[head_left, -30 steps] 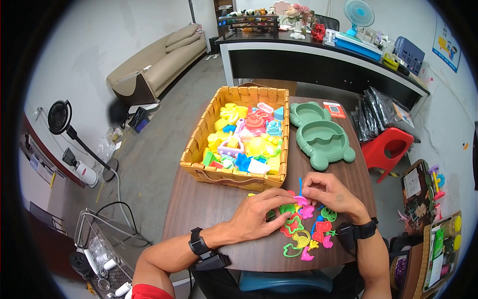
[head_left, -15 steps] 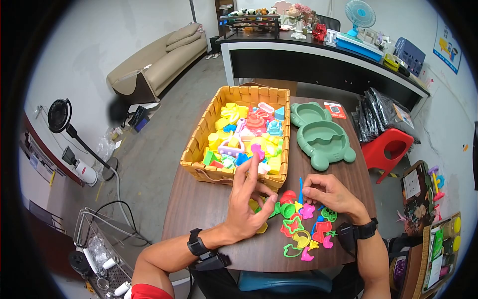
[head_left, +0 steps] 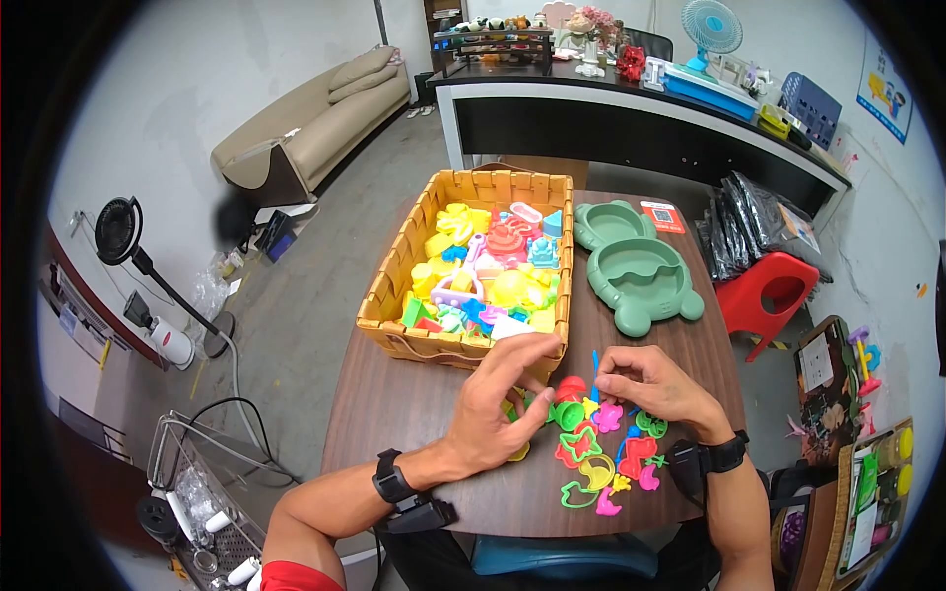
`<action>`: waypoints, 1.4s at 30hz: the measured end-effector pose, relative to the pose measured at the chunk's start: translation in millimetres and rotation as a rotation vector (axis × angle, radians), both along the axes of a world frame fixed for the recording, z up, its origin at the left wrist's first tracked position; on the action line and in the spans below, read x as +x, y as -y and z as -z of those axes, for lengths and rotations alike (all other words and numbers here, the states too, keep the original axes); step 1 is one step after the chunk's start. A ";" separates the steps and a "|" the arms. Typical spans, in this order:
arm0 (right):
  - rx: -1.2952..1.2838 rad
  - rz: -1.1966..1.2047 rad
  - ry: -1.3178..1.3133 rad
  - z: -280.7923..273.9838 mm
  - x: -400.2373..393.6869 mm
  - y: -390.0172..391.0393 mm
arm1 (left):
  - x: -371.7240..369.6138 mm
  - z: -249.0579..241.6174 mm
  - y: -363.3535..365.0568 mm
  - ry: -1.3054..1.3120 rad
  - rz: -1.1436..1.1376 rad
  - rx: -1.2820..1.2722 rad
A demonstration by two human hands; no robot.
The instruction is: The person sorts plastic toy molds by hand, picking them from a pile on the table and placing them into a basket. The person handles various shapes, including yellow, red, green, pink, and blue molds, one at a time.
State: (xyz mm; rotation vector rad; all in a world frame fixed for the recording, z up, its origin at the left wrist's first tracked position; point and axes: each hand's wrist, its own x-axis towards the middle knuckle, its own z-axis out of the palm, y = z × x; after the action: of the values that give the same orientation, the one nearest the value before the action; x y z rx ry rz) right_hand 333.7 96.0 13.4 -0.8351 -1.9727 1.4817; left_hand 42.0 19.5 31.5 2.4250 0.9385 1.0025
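Observation:
My left hand (head_left: 498, 409) is over the table just in front of the basket, its fingers stretched out and the thumb apart, with nothing visible in it. Yellow and green toy pieces lie partly hidden behind it. My right hand (head_left: 655, 382) has its fingers curled with the fingertips together, beside a thin blue stick (head_left: 595, 369); whether it holds anything cannot be made out. Below both hands lie small plastic moulds, among them a pink flower (head_left: 608, 418), a yellow crescent-like cutter (head_left: 597, 473), a green star-shaped cutter (head_left: 577, 444) and a red cutter (head_left: 639, 455).
A woven basket (head_left: 394, 286) full of colourful plastic toys stands at the table's left rear. To its right lies a green bear-shaped tray (head_left: 645, 291) near an orange card (head_left: 663, 218). A red stool (head_left: 764, 300) stands right of the table (head_left: 394, 414).
My left hand's raised fingers have lowered and straightened. The pink piece seen by its fingertip has left that spot and seems to be in the basket. My right hand has hardly moved.

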 end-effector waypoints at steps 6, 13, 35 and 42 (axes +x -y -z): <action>0.026 0.005 0.024 -1.1 -1.2 0.4 | 3.5 -3.2 -3.8 -0.016 -0.002 0.005; 0.076 -0.047 0.064 -5.2 -2.6 1.0 | -1.3 3.1 7.2 -0.022 0.016 -0.014; 0.095 -0.095 0.137 -23.2 -5.0 6.2 | -0.5 -5.0 11.1 -0.057 0.002 -0.077; 0.052 -0.109 0.140 -30.0 22.0 11.8 | 25.7 -11.4 14.5 -0.080 0.022 -0.119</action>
State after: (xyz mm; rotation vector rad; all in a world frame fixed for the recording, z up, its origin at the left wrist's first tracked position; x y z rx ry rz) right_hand 355.7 84.3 43.5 -0.8421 -2.1814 1.4608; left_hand 67.8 5.0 42.8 2.3856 0.9677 0.8236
